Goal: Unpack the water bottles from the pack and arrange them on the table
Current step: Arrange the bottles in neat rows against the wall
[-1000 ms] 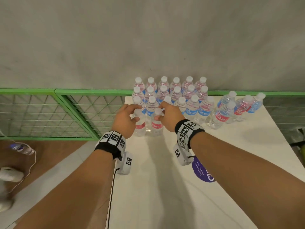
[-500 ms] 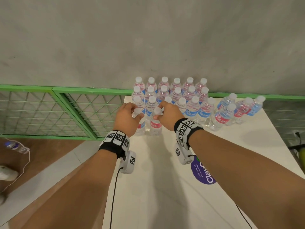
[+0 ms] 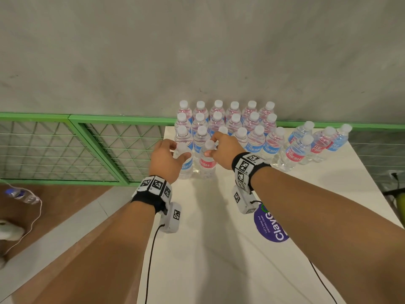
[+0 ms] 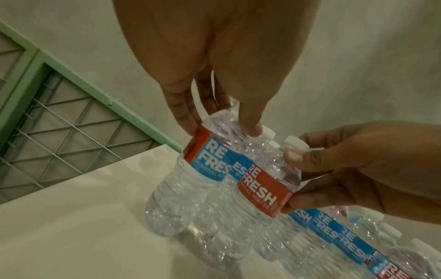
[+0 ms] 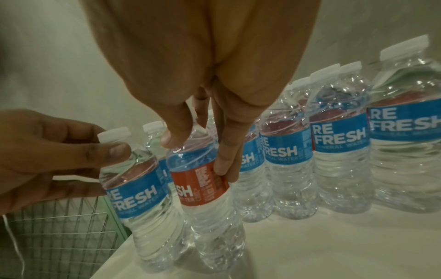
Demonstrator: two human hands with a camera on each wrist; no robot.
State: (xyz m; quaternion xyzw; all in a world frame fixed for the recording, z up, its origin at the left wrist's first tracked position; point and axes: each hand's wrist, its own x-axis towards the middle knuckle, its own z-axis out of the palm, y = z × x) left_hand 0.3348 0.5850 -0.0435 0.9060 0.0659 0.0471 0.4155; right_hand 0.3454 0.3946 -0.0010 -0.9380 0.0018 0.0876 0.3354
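Clear water bottles with white caps stand in rows (image 3: 225, 121) at the back of the white table (image 3: 219, 260). In front of them, at the table's left edge, my left hand (image 3: 175, 151) grips the neck of a blue-label bottle (image 3: 186, 167). My right hand (image 3: 211, 147) pinches the neck of a red-label bottle (image 3: 207, 165) beside it. Both bottles stand on the table. In the left wrist view my left hand (image 4: 220, 128) holds the blue-label bottle (image 4: 210, 164). In the right wrist view my right hand (image 5: 197, 154) holds the red-label bottle (image 5: 200, 186).
A loose group of bottles (image 3: 306, 148) stands at the back right. A green mesh fence (image 3: 87, 148) runs along the left, below a grey wall. A purple sticker (image 3: 271, 227) lies on the table. A bottle (image 3: 19, 195) and a cable lie on the floor.
Both hands stay on the two front bottles, almost in place. The left bottle has turned: its label showed red a second ago and shows blue now.
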